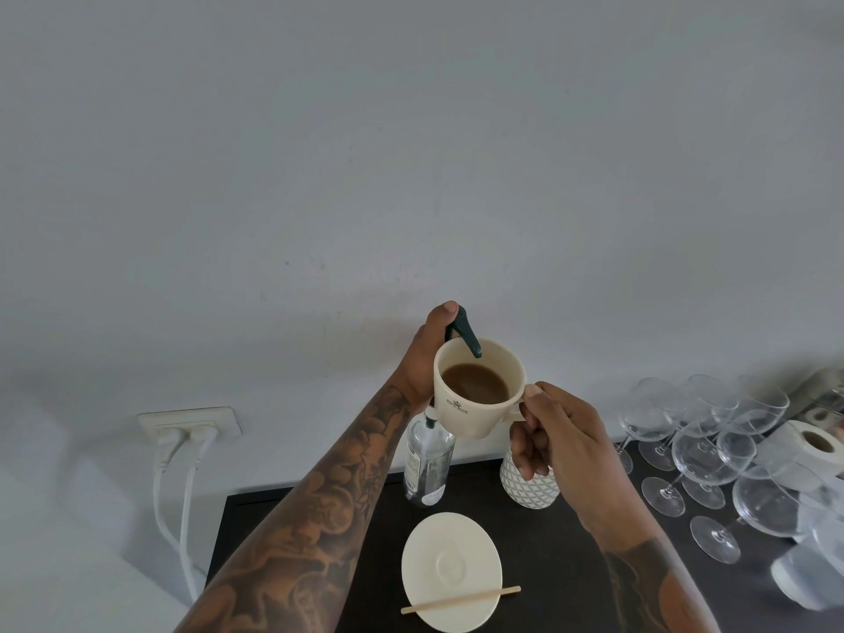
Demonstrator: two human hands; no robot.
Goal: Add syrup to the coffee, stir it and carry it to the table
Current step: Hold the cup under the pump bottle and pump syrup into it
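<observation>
coffee (475, 385), brown and opaque, is held in a smooth cream cup (475, 404) lifted above the dark counter (539, 564) by its handle, pinched in the closed fingers of the right hand (555, 443). the green pump (466, 333) of the clear glass syrup bottle (429, 463) is gripped by the left hand (427, 354), spout over the rim. a round cream saucer (450, 568) carries a thin wooden stirrer (461, 599).

Soft, even daylight fills my view, dim rather than bright, and the wall (411, 153) reads as flat grey-white. My arms throw a broad, faint shadow on it to the left and right of the cup (477, 395). The wide lens bends the worktop (571, 564) edges outward. The wine glasses (712, 450) at the right catch pale highlights and smear into blur toward the corner.
</observation>
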